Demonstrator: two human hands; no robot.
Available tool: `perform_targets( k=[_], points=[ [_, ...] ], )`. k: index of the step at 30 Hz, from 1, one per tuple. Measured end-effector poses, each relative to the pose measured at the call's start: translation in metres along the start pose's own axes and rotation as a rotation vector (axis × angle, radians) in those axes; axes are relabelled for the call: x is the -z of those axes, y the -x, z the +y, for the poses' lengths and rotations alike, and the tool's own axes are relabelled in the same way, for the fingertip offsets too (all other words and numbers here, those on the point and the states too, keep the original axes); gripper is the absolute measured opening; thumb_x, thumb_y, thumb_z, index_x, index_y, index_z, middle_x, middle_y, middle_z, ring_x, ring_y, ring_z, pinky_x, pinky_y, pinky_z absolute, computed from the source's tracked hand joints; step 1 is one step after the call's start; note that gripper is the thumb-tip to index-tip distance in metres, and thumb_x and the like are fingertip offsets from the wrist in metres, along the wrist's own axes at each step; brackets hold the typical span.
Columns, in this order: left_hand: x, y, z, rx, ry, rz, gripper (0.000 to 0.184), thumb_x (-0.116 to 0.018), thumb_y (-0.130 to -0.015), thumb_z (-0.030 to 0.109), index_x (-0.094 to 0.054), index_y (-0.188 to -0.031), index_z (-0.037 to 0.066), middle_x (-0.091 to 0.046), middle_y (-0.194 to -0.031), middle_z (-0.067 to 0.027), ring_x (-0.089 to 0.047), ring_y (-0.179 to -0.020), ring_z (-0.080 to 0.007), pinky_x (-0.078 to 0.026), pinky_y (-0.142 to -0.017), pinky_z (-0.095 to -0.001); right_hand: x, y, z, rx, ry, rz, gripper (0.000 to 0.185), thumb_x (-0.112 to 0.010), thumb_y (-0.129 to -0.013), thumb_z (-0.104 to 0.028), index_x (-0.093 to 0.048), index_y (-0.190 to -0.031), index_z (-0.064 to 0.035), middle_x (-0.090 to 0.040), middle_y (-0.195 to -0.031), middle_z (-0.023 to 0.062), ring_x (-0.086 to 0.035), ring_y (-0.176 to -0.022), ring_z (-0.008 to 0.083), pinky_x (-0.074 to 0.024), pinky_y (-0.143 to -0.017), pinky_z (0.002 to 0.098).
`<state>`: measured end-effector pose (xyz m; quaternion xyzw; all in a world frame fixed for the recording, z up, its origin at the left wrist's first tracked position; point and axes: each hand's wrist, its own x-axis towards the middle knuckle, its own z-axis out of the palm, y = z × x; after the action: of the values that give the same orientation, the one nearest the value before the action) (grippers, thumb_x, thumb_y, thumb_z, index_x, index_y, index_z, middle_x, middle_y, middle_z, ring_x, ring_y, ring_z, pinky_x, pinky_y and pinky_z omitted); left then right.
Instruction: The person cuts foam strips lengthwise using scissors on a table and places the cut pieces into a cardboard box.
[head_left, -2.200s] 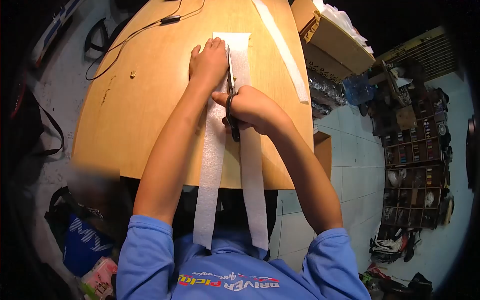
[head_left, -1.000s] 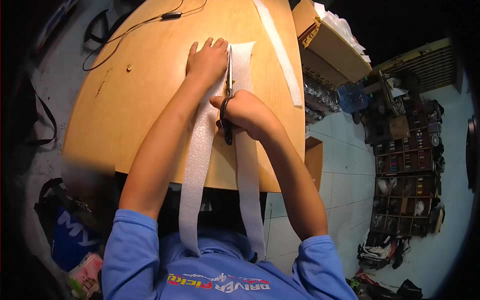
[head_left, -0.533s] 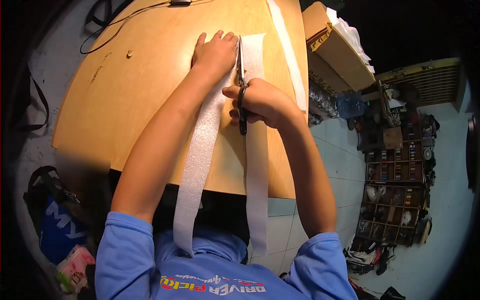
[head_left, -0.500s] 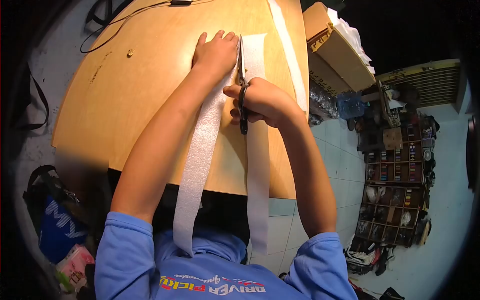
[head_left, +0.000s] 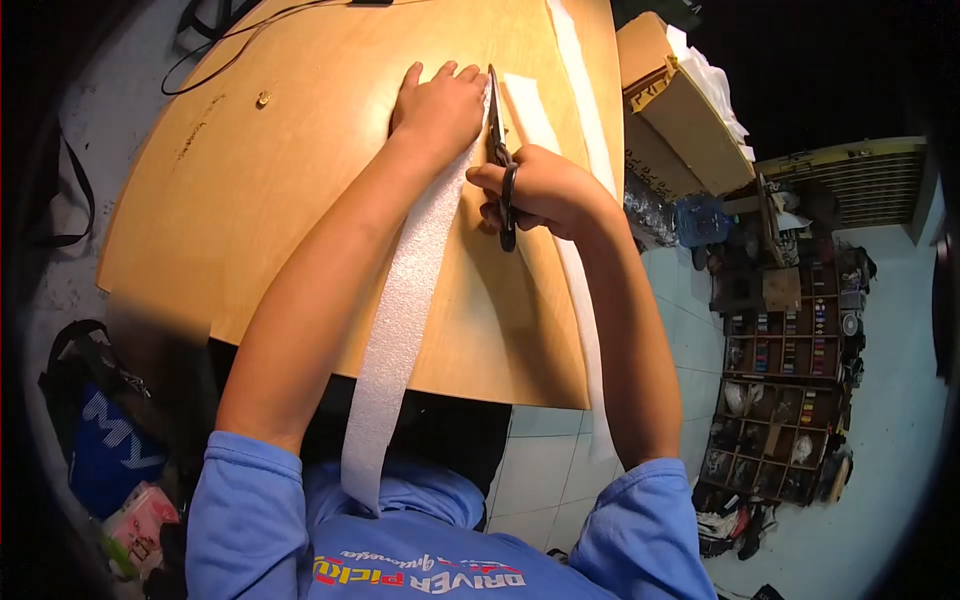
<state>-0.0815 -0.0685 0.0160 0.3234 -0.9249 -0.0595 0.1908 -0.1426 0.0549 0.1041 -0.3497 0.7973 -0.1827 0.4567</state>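
Observation:
My left hand (head_left: 440,108) lies on the table with its fingers spread, pressing on the upper end of a white foam strip (head_left: 396,300). That strip runs down over the table's near edge towards my shirt. My right hand (head_left: 552,192) grips black-handled scissors (head_left: 497,125), their blades pointing away from me alongside the strip's right edge. The blades look close together. A second foam strip (head_left: 532,115) lies right of the scissors, passing under my right hand and hanging off the near edge beside my forearm.
Another white strip (head_left: 580,75) lies along the right edge of the wooden table (head_left: 290,200). A cardboard box (head_left: 690,125) with white material stands beyond that edge. A black cable (head_left: 240,35) and a small yellowish piece (head_left: 263,99) are on the left. A compartment shelf (head_left: 780,380) stands far right.
The right-hand strip has come apart from the left one and shifted right, its lower part now by my right forearm. My right hand and the scissors have moved slightly up and right.

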Motion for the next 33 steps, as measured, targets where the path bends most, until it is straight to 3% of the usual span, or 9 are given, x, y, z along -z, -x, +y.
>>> perform_targets(
  k=[4, 12, 15, 19, 22, 27, 28, 31, 33],
  points=[
    [0.009, -0.002, 0.001, 0.001, -0.091, -0.113, 0.042, -0.038, -0.094, 0.02, -0.045, -0.135, 0.015, -0.045, -0.141, 0.0001, -0.042, -0.13, -0.0181, -0.028, -0.107, -0.0511, 0.0, -0.009, 0.004, 0.046, -0.089, 0.017, 0.044, -0.063, -0.086, -0.044, -0.058, -0.072, -0.0028, -0.058, -0.061, 0.0066, -0.056, -0.053, 0.0116, -0.0356, -0.043, 0.0216],
    [-0.011, 0.002, -0.004, 0.035, 0.123, 0.093, 0.039, -0.038, -0.095, 0.02, -0.047, -0.132, 0.013, -0.045, -0.14, -0.0004, -0.036, -0.133, -0.0164, -0.024, -0.109, -0.045, 0.018, 0.068, 0.043, 0.214, -0.356, 0.169, 0.052, -0.057, -0.088, -0.052, -0.058, -0.087, 0.0001, -0.055, -0.063, 0.0029, -0.051, -0.052, 0.0085, -0.0397, -0.047, 0.0213],
    [0.006, -0.007, -0.007, 0.13, 0.252, 0.068, 0.036, -0.04, -0.095, 0.021, -0.053, -0.127, 0.009, -0.046, -0.139, -0.0075, -0.044, -0.127, -0.0232, -0.034, -0.105, -0.0427, 0.02, 0.111, 0.079, 0.229, -0.38, 0.244, 0.054, -0.055, -0.089, -0.055, -0.057, -0.093, -0.0012, -0.056, -0.068, 0.0019, -0.051, -0.054, 0.0061, -0.0386, -0.049, 0.0186],
    [0.015, -0.013, -0.024, 0.155, 0.482, 0.422, 0.032, -0.046, -0.092, 0.02, -0.06, -0.114, 0.003, -0.056, -0.121, -0.0229, -0.06, -0.102, -0.0366, -0.048, -0.09, -0.0421, 0.01, 0.156, 0.128, 0.181, -0.616, 0.384, 0.053, -0.058, -0.088, -0.053, -0.054, -0.099, -0.0015, -0.057, -0.072, 0.0024, -0.051, -0.054, 0.0041, -0.0384, -0.047, 0.0173],
    [0.048, -0.001, -0.035, 0.098, 0.456, 0.245, 0.031, -0.048, -0.091, 0.021, -0.063, -0.113, 0.005, -0.063, -0.108, -0.0221, -0.062, -0.098, -0.0361, -0.048, -0.089, -0.042, 0.005, 0.177, 0.162, 0.139, -0.455, 0.601, 0.048, -0.066, -0.085, -0.045, -0.054, -0.098, -0.0007, -0.058, -0.071, 0.0037, -0.054, -0.055, 0.0059, -0.0408, -0.047, 0.0205],
    [0.145, 0.125, -0.002, 0.05, 0.263, 0.001, 0.032, -0.057, -0.089, 0.029, -0.063, -0.075, 0.002, -0.062, -0.07, -0.02, -0.061, -0.067, -0.0381, -0.048, -0.06, -0.045, -0.016, 0.191, 0.196, 0.082, -0.086, 0.892, 0.048, -0.08, -0.071, -0.028, -0.055, -0.097, 0.0037, -0.065, -0.07, 0.0104, -0.062, -0.058, 0.0151, -0.0482, -0.053, 0.0281],
    [0.152, 0.164, 0.0, 0.031, 0.273, 0.079, 0.037, -0.059, -0.089, 0.03, -0.061, -0.068, -0.001, -0.055, -0.057, -0.0203, -0.057, -0.051, -0.0362, -0.041, -0.049, -0.0428, -0.023, 0.193, 0.197, 0.058, -0.071, 0.876, 0.049, -0.081, -0.071, -0.027, -0.055, -0.097, 0.004, -0.065, -0.07, 0.0111, -0.062, -0.058, 0.015, -0.0482, -0.053, 0.028],
    [0.164, 0.259, 0.002, 0.13, 0.359, -0.023, 0.038, -0.062, -0.087, 0.032, -0.059, -0.064, 0.002, -0.055, -0.055, -0.019, -0.058, -0.054, -0.0376, -0.044, -0.05, -0.0441, -0.042, 0.197, 0.185, -0.026, -0.055, 0.83, 0.053, -0.083, -0.067, -0.025, -0.056, -0.1, 0.0055, -0.067, -0.076, 0.0145, -0.064, -0.063, 0.0164, -0.0494, -0.056, 0.0294],
    [0.15, 0.304, 0.003, 0.397, 0.755, -0.263, 0.03, -0.066, -0.085, 0.029, -0.066, -0.079, 0.0, -0.062, -0.066, -0.0198, -0.063, -0.059, -0.0313, -0.048, -0.056, -0.0368, -0.05, 0.187, 0.184, -0.019, -0.049, 0.843, 0.054, -0.083, -0.066, -0.025, -0.056, -0.101, 0.006, -0.067, -0.079, 0.0167, -0.065, -0.066, 0.0192, -0.0503, -0.059, 0.0311]
  ],
)
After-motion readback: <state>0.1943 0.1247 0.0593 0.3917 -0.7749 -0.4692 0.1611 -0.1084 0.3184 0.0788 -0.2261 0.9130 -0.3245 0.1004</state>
